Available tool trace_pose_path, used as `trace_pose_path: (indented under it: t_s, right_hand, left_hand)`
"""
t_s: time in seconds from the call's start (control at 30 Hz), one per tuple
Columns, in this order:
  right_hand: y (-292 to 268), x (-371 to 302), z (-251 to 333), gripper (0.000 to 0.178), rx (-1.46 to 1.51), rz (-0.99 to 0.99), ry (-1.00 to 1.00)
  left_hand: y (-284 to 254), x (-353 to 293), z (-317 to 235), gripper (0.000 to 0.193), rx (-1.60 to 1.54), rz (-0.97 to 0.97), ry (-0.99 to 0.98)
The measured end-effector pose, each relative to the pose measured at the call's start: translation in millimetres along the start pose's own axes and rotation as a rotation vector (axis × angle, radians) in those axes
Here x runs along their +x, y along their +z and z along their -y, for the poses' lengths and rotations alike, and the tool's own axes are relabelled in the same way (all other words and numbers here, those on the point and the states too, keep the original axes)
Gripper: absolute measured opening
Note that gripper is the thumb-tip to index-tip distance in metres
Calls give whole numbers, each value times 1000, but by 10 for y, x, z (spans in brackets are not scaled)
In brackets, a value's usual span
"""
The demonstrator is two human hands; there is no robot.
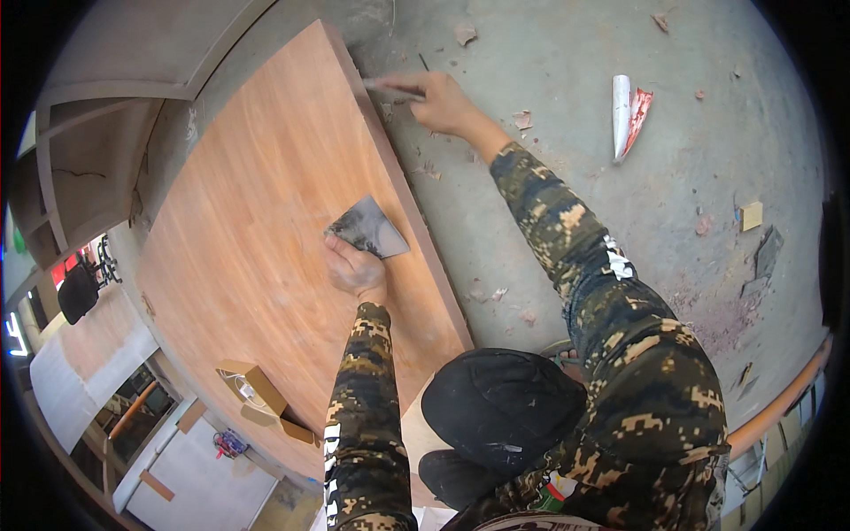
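A large wood-grain panel [257,177] lies across the middle. Over it my left hand [357,270] grips a grey, smeared, squarish plate [370,228], thumb on top. At the panel's far right edge is my right hand [441,103], its fingers closed round a thin scraper [390,86] that is blurred by motion. The scraper's pale tip is at the panel's edge; whether it touches cannot be made out.
A white tube with red smears [622,115] lies on the concrete floor [567,53] among scattered scraps. Further right are a yellowish block [751,216] and dark flat pieces [768,252]. An open cardboard box [251,389] rests on the panel's near left part. Cabinet frames [124,97] stand at left.
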State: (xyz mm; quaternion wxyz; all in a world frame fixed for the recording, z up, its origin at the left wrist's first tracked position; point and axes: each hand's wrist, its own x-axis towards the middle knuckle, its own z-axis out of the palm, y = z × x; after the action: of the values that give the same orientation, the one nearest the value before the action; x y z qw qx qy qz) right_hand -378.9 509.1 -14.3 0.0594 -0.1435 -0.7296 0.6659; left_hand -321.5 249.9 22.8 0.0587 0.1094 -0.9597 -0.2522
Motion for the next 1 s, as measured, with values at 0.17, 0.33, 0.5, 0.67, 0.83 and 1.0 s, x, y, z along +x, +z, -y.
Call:
trace_pose_path:
  t_s: [0.17, 0.33, 0.5, 0.67, 0.83, 1.0]
  right_hand:
    - [212, 109, -366, 55, -54, -276, -283]
    - [285, -357, -269, 55, 129, -19, -263]
    - [-397, 709, -534, 54, 84, -76, -268]
    - [-67, 1336, 0, 53, 309, 218, 226]
    - [-351, 1578, -377, 50, 421, 252, 135]
    - [-249, 1227, -266, 55, -140, 342, 121]
  left_hand:
    - [161, -126, -152, 50, -25, 63, -3]
    - [-3, -33, -101, 50, 27, 5, -7]
    - [184, -127, -197, 50, -15, 75, -14]
    - [-38, 56, 111, 49, 19, -38, 47]
    - [143, -117, -139, 48, -35, 48, 14]
    - [26, -44, -57, 48, 17, 14, 31]
